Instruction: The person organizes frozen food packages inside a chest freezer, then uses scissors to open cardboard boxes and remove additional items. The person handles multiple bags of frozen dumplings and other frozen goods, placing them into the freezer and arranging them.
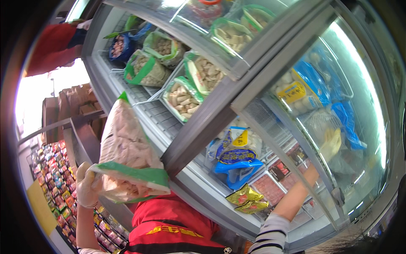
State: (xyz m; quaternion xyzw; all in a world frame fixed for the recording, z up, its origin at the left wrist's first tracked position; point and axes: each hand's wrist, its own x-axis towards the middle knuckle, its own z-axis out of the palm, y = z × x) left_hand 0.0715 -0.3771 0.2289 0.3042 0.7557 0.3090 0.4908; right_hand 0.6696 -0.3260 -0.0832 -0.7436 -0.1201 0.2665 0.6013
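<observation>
My left hand (86,186), in a pale glove, grips the side of an open plastic bag (127,139) near its green-edged mouth. The bag holds frozen pale pinkish pieces and hangs outside the chest freezer, its mouth facing down toward me. My right arm reaches into the freezer. Seen through the sliding glass, my gloved right hand (330,146) is closed on a crumpled clear-and-blue plastic bag (349,125); glare blurs the fingertips. Left of that arm lie a blue-and-yellow bag of white pieces (239,148) and small gold packets (247,199).
The chest freezer's metal frame (203,127) crosses the middle. Wire baskets hold green-edged bags of frozen balls (148,70) and pale rolls (184,99). Flat packs of pink meat (267,188) lie low right. Another person's red sleeve (53,46) is at upper left. Packet shelves (59,186) stand left.
</observation>
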